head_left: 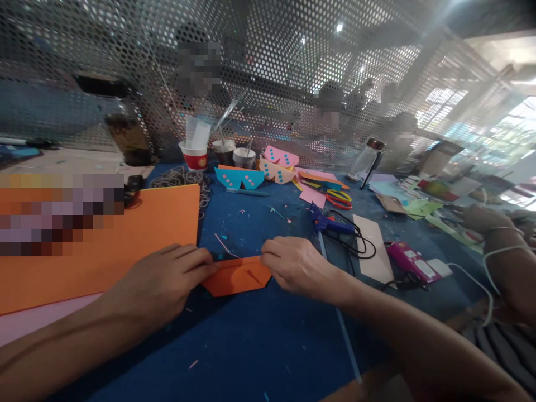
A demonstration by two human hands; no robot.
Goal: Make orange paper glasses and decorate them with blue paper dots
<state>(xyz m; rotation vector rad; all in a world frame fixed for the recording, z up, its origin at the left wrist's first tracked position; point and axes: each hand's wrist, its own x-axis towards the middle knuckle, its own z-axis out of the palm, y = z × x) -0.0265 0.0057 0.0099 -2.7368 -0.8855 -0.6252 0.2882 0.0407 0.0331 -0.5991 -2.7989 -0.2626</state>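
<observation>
A folded piece of orange paper [238, 279] with slanted lower corners lies on the blue table, between my two hands. My left hand [167, 279] pinches its upper left corner, fingers pressed together. At the upper right end, the curled fingers of my right hand [293, 262] grip the same paper. A crease or small slit shows near its middle. Just beyond it are thin pink and blue paper scraps. Large orange sheets [159, 223] are stacked beside my left forearm.
Behind stand paper cups [195, 156] and folded pieces in blue [226, 177], peach and pink. A blue glue gun [333, 224], scissors [339, 198], a glass bottle [364, 162] and a magenta box [412, 262] with cables lie rightward. Another person's arm [506, 251] reaches in at far right.
</observation>
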